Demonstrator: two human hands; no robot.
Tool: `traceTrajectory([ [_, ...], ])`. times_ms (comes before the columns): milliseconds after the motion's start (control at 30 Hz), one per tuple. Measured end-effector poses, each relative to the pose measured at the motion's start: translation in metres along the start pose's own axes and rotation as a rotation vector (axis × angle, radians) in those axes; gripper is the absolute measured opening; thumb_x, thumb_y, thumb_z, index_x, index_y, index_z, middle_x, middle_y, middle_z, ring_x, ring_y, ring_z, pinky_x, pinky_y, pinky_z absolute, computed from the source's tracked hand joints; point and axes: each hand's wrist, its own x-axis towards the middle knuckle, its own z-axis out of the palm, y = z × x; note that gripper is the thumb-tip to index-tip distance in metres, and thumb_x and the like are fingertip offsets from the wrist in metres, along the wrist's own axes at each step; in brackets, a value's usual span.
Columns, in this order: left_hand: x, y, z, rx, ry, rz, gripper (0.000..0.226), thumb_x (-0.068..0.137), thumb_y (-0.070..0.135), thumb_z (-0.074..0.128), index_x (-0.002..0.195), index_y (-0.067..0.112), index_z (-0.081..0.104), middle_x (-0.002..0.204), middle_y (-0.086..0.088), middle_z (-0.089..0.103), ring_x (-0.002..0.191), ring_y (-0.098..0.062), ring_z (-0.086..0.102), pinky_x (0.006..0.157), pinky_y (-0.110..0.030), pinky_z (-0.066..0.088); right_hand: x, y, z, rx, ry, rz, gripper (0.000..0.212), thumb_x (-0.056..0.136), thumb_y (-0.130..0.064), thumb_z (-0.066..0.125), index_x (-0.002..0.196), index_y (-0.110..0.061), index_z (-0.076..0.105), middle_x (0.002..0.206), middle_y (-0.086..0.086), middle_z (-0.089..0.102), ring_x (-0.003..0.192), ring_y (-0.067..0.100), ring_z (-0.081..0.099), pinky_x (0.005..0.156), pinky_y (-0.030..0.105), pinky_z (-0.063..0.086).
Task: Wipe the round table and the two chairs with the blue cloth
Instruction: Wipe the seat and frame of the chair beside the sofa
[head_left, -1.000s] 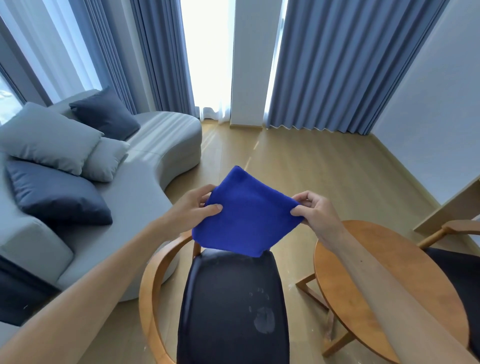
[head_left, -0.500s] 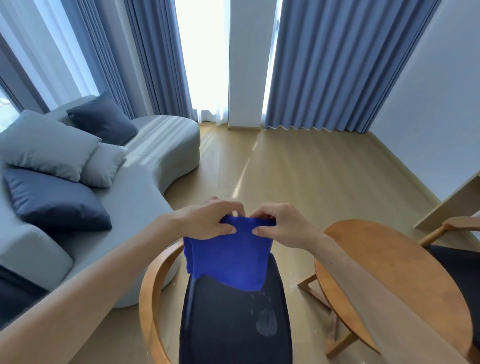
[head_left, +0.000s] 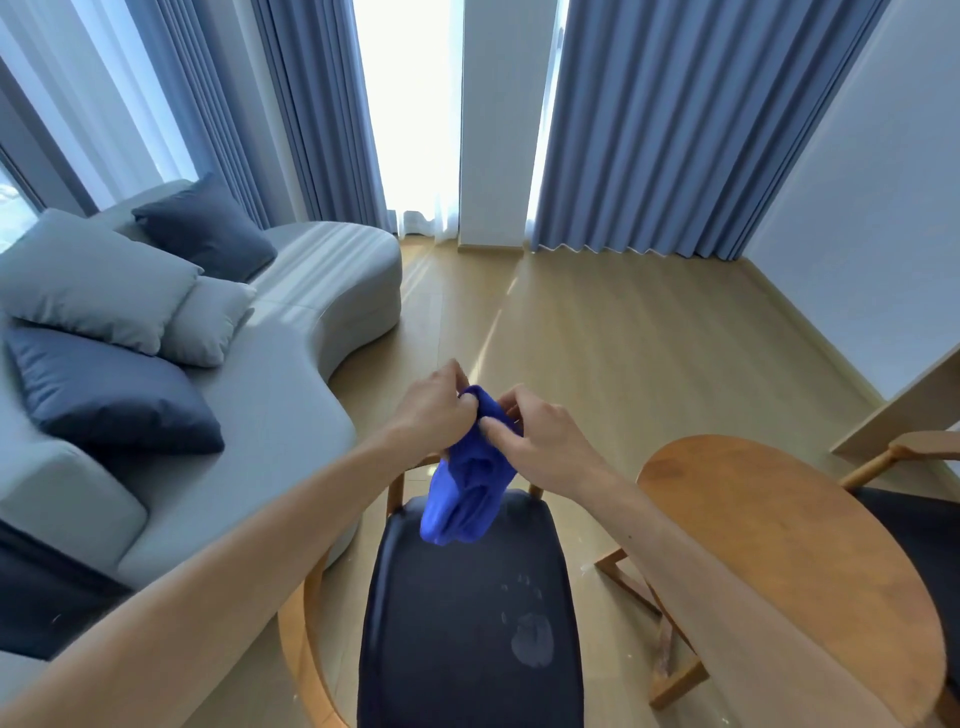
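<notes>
Blue cloth (head_left: 467, 488) hangs bunched above the near chair (head_left: 467, 613) seat's far edge, pinched at its top by left hand (head_left: 436, 410) and right hand (head_left: 540, 441), fingers curled; seemingly being folded for wiping, next lowering it flat onto the smudged seat

A single head-worn, wide-angle view looks forward and steeply down from standing height. Both forearms reach in from the bottom corners (straight lines bow toward the edges, as the curtains (head_left: 675, 124) show). Nearest, directly below, is a dark-cushioned chair (head_left: 467, 613); the round table (head_left: 779, 545) sits near right, the grey sofa (head_left: 270, 415) left, and the bright window (head_left: 410, 104) far ahead across the wooden floor (head_left: 623, 353).
</notes>
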Motion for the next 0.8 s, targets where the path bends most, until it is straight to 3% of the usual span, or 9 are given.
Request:
traceTrajectory([
  [100,-0.003,0.008,-0.003,-0.609,-0.130,-0.339,0.013,0.091,0.012,0.048,0.103,0.009,0.051,0.086,-0.016,0.062,0.069,-0.029,0.068,0.069,-0.040,0.061,-0.002,-0.002,-0.004,0.022,-0.122,0.008,0.067,0.064,-0.057,0.075,0.118,-0.028,0.049,0.101,-0.014,0.062,0.090,0.004,0.061,0.072,0.019,0.050],
  [167,-0.006,0.009,-0.009,-0.890,-0.245,-0.397,0.015,0.086,0.000,0.049,0.100,0.003,0.055,0.083,-0.021,0.064,0.067,-0.032,0.071,0.062,-0.038,0.061,-0.002,0.004,-0.006,-0.001,-0.099,-0.013,0.064,0.067,-0.034,0.078,0.122,-0.024,0.048,0.104,-0.009,0.062,0.091,0.011,0.061,0.074,0.023,0.051],
  [233,-0.007,0.003,-0.011,-0.864,-0.314,-0.304,0.027,0.080,-0.011,0.051,0.101,0.004,0.058,0.087,-0.022,0.067,0.075,-0.032,0.073,0.067,-0.037,0.061,-0.001,0.008,-0.011,0.010,-0.040,-0.037,0.052,0.072,-0.013,0.072,0.119,-0.021,0.052,0.102,-0.005,0.063,0.089,0.016,0.060,0.073,0.023,0.050],
  [267,-0.008,-0.003,-0.010,-0.734,-0.319,-0.217,0.034,0.079,-0.012,0.054,0.106,0.007,0.058,0.090,-0.021,0.068,0.081,-0.030,0.072,0.072,-0.039,0.061,-0.001,0.011,-0.014,0.042,-0.017,-0.038,0.048,0.072,-0.007,0.069,0.116,-0.021,0.056,0.101,-0.005,0.063,0.089,0.017,0.060,0.073,0.023,0.050],
  [333,-0.008,-0.015,-0.010,-0.322,-0.282,0.014,0.041,0.079,0.001,0.066,0.115,0.018,0.055,0.099,-0.012,0.066,0.093,-0.024,0.067,0.083,-0.041,0.058,-0.002,0.015,-0.017,0.143,0.000,-0.032,0.047,0.072,0.002,0.065,0.110,-0.026,0.061,0.104,-0.003,0.062,0.093,0.017,0.061,0.078,0.027,0.051],
  [400,-0.010,-0.025,-0.003,-0.161,-0.305,0.178,0.040,0.078,0.016,0.074,0.114,0.022,0.055,0.107,-0.006,0.062,0.102,-0.022,0.060,0.091,-0.044,0.052,-0.005,0.020,-0.015,0.238,-0.018,-0.035,0.050,0.072,0.008,0.063,0.107,-0.027,0.065,0.110,0.000,0.059,0.099,0.015,0.060,0.081,0.025,0.051],
  [500,-0.013,-0.033,0.013,-0.310,-0.283,0.206,0.028,0.081,0.015,0.074,0.102,0.011,0.056,0.100,-0.015,0.064,0.097,-0.033,0.062,0.088,-0.052,0.052,-0.009,0.034,-0.009,0.398,-0.053,-0.043,0.053,0.075,0.009,0.064,0.115,-0.026,0.063,0.113,-0.001,0.063,0.102,0.013,0.062,0.086,0.026,0.053],
  [667,-0.008,-0.051,0.041,-0.596,-0.291,0.125,0.027,0.077,0.022,0.074,0.098,0.014,0.059,0.094,-0.008,0.069,0.094,-0.026,0.067,0.081,-0.042,0.058,-0.020,0.074,0.012,0.618,-0.150,0.129,0.073,0.071,-0.012,0.078,0.134,-0.027,0.044,0.118,-0.001,0.065,0.106,0.017,0.065,0.082,0.029,0.055],
  [800,0.000,-0.075,0.084,-0.690,-0.275,0.031,0.025,0.082,0.019,0.074,0.103,0.025,0.062,0.097,0.008,0.072,0.093,-0.009,0.068,0.074,-0.025,0.058,-0.027,0.109,0.046,0.604,-0.085,0.275,0.050,0.070,-0.021,0.081,0.114,-0.024,0.057,0.104,-0.007,0.070,0.096,0.014,0.068,0.072,0.022,0.054],
])
